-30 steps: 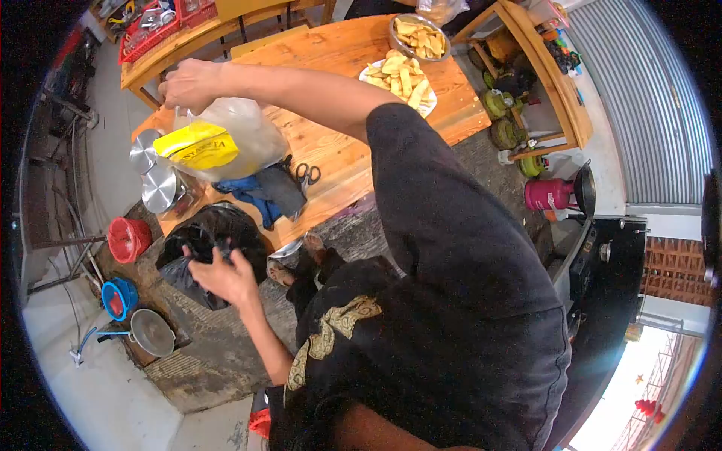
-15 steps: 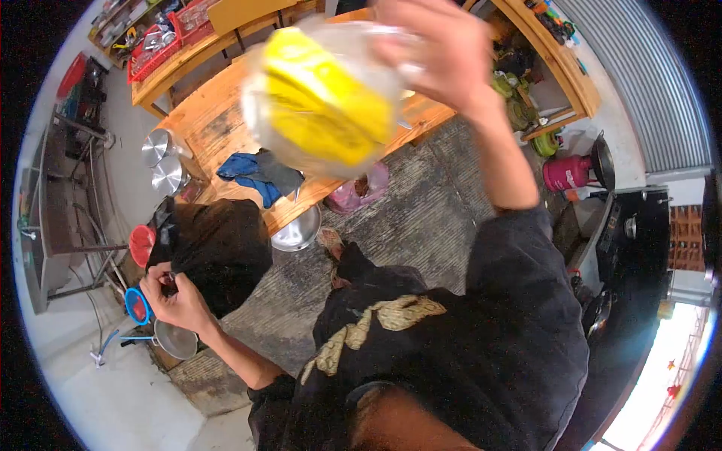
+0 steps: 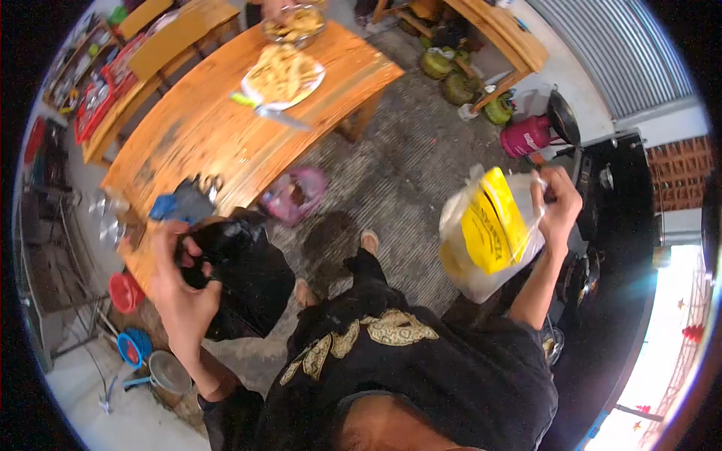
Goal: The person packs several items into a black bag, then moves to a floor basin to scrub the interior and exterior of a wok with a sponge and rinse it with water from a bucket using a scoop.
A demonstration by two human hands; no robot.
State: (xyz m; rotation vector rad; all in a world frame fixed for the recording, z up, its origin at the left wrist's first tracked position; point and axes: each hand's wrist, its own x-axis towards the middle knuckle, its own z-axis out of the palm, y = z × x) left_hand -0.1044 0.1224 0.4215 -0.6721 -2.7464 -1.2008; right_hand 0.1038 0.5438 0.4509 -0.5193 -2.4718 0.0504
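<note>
My left hand (image 3: 184,293) has its fingers curled round the top of a black plastic bag (image 3: 252,278), which hangs beside my legs; its contents are hidden. Out to the right, my right hand (image 3: 558,201) grips the upper edge of a clear plastic bag (image 3: 466,263) with a yellow printed panel (image 3: 492,222). That bag hangs above the floor, with something pale and yellowish showing dimly in its lower part.
On the wooden table (image 3: 195,135) are a plate of sliced pale food (image 3: 282,71), a knife (image 3: 282,118) and blue-grey cloth (image 3: 184,203). Another person's hand (image 3: 278,9) is at a glass bowl (image 3: 295,26). A pink bag (image 3: 293,195) lies on the floor; a black stove (image 3: 613,225) stands right.
My right hand has brought the yellow-panelled bag down and right, from above the table to beside me. The black bag has come closer in my left hand. The view has shifted, showing the plate.
</note>
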